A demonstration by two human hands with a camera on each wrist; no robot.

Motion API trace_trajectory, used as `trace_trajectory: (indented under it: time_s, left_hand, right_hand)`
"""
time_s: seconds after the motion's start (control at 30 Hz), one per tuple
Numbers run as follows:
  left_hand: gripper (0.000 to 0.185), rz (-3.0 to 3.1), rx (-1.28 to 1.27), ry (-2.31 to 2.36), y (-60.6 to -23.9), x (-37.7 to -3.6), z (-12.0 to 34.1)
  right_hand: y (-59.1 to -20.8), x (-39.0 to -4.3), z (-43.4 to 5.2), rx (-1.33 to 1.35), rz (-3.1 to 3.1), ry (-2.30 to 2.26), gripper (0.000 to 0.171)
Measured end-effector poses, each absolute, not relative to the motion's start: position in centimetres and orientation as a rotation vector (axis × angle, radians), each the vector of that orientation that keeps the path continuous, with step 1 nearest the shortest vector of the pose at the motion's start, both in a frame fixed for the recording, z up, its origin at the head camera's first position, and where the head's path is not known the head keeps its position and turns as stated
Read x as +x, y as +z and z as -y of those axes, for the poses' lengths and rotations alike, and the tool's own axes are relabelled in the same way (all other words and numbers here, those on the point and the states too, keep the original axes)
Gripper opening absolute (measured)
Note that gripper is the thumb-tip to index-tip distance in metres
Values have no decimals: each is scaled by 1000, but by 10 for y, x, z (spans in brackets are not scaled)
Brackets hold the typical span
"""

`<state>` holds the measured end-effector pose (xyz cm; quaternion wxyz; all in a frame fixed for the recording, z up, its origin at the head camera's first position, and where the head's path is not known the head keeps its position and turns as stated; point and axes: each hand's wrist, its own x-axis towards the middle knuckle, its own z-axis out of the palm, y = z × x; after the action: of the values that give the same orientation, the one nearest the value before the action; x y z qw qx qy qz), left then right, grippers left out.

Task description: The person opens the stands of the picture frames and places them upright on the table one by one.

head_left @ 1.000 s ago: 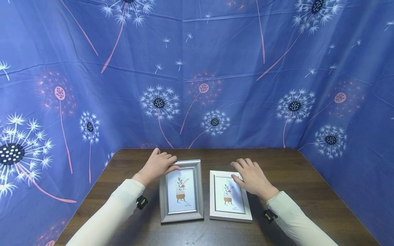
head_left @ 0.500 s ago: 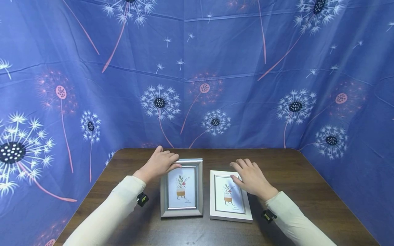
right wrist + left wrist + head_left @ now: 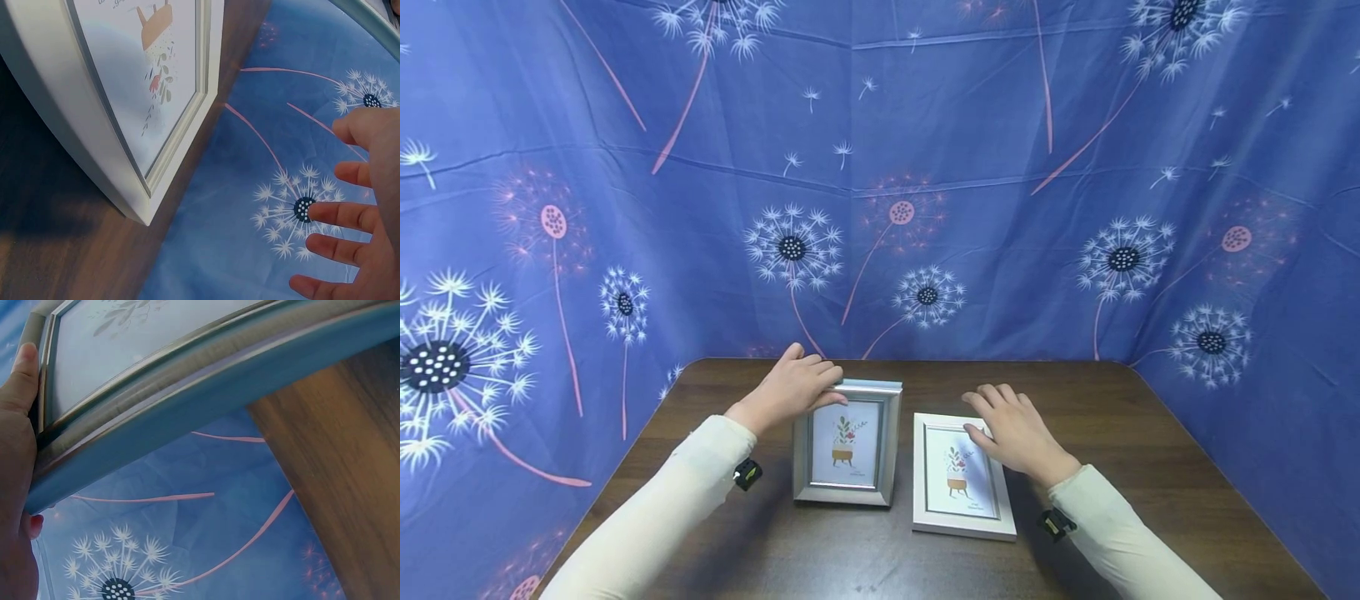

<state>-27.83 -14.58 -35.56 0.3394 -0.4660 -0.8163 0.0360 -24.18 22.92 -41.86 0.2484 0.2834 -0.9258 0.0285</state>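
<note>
A silver-grey picture frame (image 3: 883,450) with a potted-plant print stands tilted up at the table's middle. My left hand (image 3: 793,389) grips its top left corner, thumb on the front and fingers behind; the left wrist view shows the thumb (image 3: 24,372) against the frame's moulding (image 3: 156,381). To its right a white picture frame (image 3: 921,475) with a similar print lies face up. Over that frame's upper right corner my right hand (image 3: 1018,433) hovers with loosely spread fingers. In the right wrist view those fingers (image 3: 340,215) are apart from the white frame (image 3: 106,131) and hold nothing.
A dark brown wooden table (image 3: 1150,467) carries both frames. Behind it and along its sides hangs a blue cloth (image 3: 985,217) printed with dandelions. A narrow strip of table separates the two frames.
My left hand has raised the silver-grey frame's top, tilting it from nearly flat towards upright; its lower edge now sits farther back. My right hand and the white frame have hardly moved.
</note>
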Motion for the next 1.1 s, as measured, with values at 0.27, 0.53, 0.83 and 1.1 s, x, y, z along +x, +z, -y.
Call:
trace_trajectory:
  time_s: [0.27,0.53,0.83,1.1]
  left_hand:
    - [38,2076,-1249,160,-349,-279,146]
    - [37,2066,-1283,215,-340,-278,145]
    - [40,1998,-1351,225,-331,-280,144]
    - [38,2012,-1380,290,-321,-276,144]
  right_hand:
    - [-416,-241,-230,771,2531,69,41]
    - [-415,-242,-230,784,2526,68,41]
    - [-414,-244,-231,801,2511,87,41]
    - [-414,-247,-233,855,2459,105,41]
